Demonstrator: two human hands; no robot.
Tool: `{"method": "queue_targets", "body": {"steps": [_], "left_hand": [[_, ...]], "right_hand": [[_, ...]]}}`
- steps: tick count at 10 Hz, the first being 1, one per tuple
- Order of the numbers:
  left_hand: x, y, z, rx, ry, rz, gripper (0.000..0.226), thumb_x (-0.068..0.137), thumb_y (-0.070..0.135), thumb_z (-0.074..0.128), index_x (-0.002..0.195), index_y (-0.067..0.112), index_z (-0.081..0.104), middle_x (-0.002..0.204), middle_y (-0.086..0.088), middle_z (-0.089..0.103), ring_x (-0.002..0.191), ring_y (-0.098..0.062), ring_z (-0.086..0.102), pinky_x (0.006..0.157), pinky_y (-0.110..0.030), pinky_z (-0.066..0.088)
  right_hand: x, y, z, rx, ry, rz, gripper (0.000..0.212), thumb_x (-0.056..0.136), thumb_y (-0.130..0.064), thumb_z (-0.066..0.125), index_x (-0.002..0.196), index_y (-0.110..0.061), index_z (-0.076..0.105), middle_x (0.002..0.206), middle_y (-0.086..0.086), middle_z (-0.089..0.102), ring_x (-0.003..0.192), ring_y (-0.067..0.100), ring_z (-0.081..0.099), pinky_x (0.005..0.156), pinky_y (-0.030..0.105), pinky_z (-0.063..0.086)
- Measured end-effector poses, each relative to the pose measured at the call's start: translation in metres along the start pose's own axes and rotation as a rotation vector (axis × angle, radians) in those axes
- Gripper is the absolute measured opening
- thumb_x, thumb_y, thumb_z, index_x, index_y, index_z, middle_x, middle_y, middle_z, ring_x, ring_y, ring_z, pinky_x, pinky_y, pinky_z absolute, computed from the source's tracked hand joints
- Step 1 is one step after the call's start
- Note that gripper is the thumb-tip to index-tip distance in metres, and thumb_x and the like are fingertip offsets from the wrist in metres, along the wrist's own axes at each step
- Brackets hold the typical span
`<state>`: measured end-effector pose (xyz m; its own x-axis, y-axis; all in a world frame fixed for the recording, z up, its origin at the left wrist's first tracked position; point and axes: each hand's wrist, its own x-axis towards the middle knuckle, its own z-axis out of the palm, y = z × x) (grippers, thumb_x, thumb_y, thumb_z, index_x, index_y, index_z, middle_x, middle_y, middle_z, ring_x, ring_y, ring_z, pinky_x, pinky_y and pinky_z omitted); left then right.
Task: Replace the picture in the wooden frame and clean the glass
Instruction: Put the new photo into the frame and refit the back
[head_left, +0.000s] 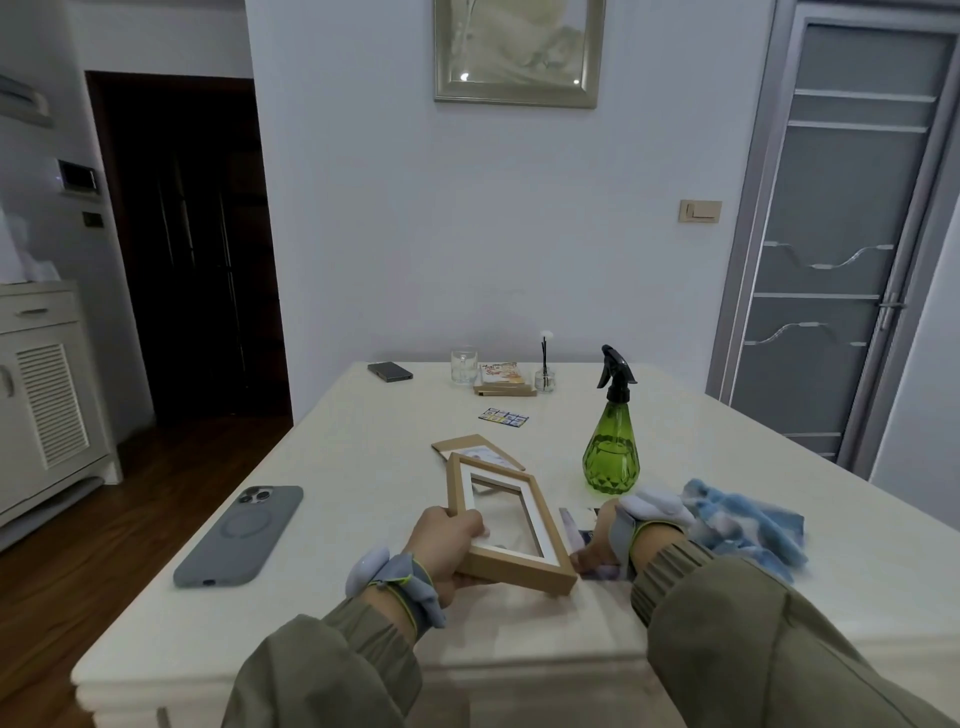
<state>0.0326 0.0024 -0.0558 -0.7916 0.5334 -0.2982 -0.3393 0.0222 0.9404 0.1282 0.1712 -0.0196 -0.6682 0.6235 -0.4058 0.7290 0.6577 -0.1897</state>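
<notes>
Here the left hand (451, 540) grips the wooden frame (506, 525) by its left side rail, fingers wrapped over the front and thumb behind, and holds it lifted and tilted above the near part of the table (363, 452). The frame is open through the middle, with a white mat border inside the wood; whether the glass sits in it I cannot tell. Its near corner points down close to the right hand (602, 545), which rests low on the table just right of the frame with its fingers pinched on the edge of a picture (579, 525) lying flat there. Both wrists wear grey straps with a pale pod, and both sleeves are olive.

Beyond the frame, toward the middle of the table, lies the brown backing board (462, 446) with another print (488, 454) on top of it. A green spray bottle (612, 457) with a black trigger stands upright right of that, and a blue and white cloth (748, 525) lies crumpled near the right edge, just beside the right wrist. A grey phone (240, 535) lies face down by the left edge. At the far edge sit a second dark phone (389, 371), a drinking glass (464, 365), a small stack of frames (503, 382), a reed diffuser (544, 371) and a coloured card (503, 417)
</notes>
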Motion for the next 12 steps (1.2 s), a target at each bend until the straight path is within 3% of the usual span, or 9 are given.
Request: {"method": "queue_targets", "body": {"steps": [1, 2, 3, 4, 5, 7, 9, 11, 12], "left_hand": [[0.000, -0.001, -0.002, -0.001, 0.007, -0.012, 0.037, 0.084, 0.002, 0.057, 0.119, -0.003, 0.046, 0.117, -0.030, 0.059, 0.077, -0.034, 0.069, 0.049, -0.038, 0.057], [0.000, -0.001, -0.002, -0.009, 0.013, -0.014, 0.031, 0.085, 0.001, 0.057, 0.114, -0.001, 0.047, 0.118, -0.031, 0.059, 0.075, -0.032, 0.069, 0.050, -0.038, 0.057], [0.000, 0.000, -0.001, -0.011, 0.008, -0.020, 0.029, 0.085, 0.001, 0.056, 0.112, 0.000, 0.046, 0.111, -0.029, 0.059, 0.073, -0.031, 0.068, 0.053, -0.039, 0.057], [0.000, 0.000, 0.000, -0.003, 0.009, -0.026, 0.028, 0.086, 0.001, 0.056, 0.112, 0.000, 0.046, 0.110, -0.028, 0.058, 0.074, -0.032, 0.067, 0.054, -0.040, 0.057], [0.001, -0.001, 0.002, -0.005, 0.013, -0.018, 0.026, 0.085, 0.000, 0.056, 0.109, 0.000, 0.047, 0.104, -0.026, 0.056, 0.075, -0.033, 0.066, 0.055, -0.041, 0.057], [-0.001, 0.001, 0.003, 0.003, 0.022, -0.014, 0.010, 0.087, -0.001, 0.054, 0.095, 0.003, 0.049, 0.099, -0.024, 0.055, 0.069, -0.030, 0.064, 0.056, -0.041, 0.056], [0.004, -0.001, 0.002, -0.018, 0.075, 0.005, 0.025, 0.085, 0.002, 0.055, 0.109, 0.001, 0.046, 0.118, -0.028, 0.057, 0.076, -0.033, 0.067, 0.067, -0.047, 0.059], [0.007, -0.002, 0.001, -0.035, 0.132, 0.030, 0.015, 0.083, 0.002, 0.054, 0.098, 0.002, 0.049, 0.114, -0.028, 0.058, 0.081, -0.038, 0.068, 0.074, -0.054, 0.057], [0.006, -0.002, 0.002, -0.031, 0.139, 0.041, 0.009, 0.083, 0.002, 0.054, 0.090, 0.003, 0.049, 0.105, -0.026, 0.059, 0.083, -0.039, 0.069, 0.077, -0.060, 0.055]], "right_hand": [[-0.004, 0.001, -0.002, -0.040, -0.031, 0.020, 0.043, 0.088, -0.034, 0.063, 0.061, -0.018, 0.034, 0.097, 0.008, 0.040, 0.056, 0.010, 0.031, 0.049, 0.019, 0.028], [-0.002, 0.007, 0.005, -0.091, 0.070, -0.002, 0.029, 0.093, -0.044, 0.051, 0.082, -0.017, 0.052, 0.109, 0.008, 0.049, 0.085, 0.019, 0.052, 0.077, 0.023, 0.041], [-0.009, 0.006, 0.002, -0.081, 0.035, 0.089, 0.052, 0.075, -0.064, 0.061, 0.101, -0.020, 0.060, 0.117, 0.001, 0.066, 0.092, 0.018, 0.058, 0.084, 0.028, 0.045], [-0.003, 0.005, 0.002, -0.019, 0.098, 0.083, 0.051, 0.064, -0.066, 0.067, 0.092, -0.025, 0.061, 0.081, -0.005, 0.067, 0.074, 0.015, 0.053, 0.075, 0.023, 0.040], [-0.001, 0.004, 0.008, 0.002, 0.216, 0.061, 0.044, 0.074, -0.060, 0.060, 0.080, -0.018, 0.047, 0.090, 0.000, 0.061, 0.084, 0.020, 0.050, 0.079, 0.025, 0.035], [-0.006, -0.003, 0.000, 0.119, 0.399, -0.045, 0.026, 0.090, -0.030, 0.055, 0.102, -0.007, 0.048, 0.100, 0.010, 0.043, 0.092, 0.020, 0.038, 0.081, 0.029, 0.029], [-0.004, -0.011, -0.013, 0.237, 0.527, -0.122, 0.034, 0.095, -0.012, 0.043, 0.126, -0.003, 0.055, 0.129, 0.017, 0.058, 0.089, 0.018, 0.037, 0.077, 0.025, 0.029], [-0.001, -0.027, -0.024, 0.199, 0.623, -0.191, 0.020, 0.083, -0.008, 0.049, 0.093, -0.006, 0.066, 0.085, 0.011, 0.066, 0.077, 0.028, 0.053, 0.057, 0.026, 0.038], [-0.003, -0.035, -0.024, 0.192, 0.645, -0.264, 0.025, 0.083, -0.008, 0.049, 0.099, 0.001, 0.065, 0.103, 0.019, 0.068, 0.073, 0.026, 0.048, 0.046, 0.022, 0.027]]}}
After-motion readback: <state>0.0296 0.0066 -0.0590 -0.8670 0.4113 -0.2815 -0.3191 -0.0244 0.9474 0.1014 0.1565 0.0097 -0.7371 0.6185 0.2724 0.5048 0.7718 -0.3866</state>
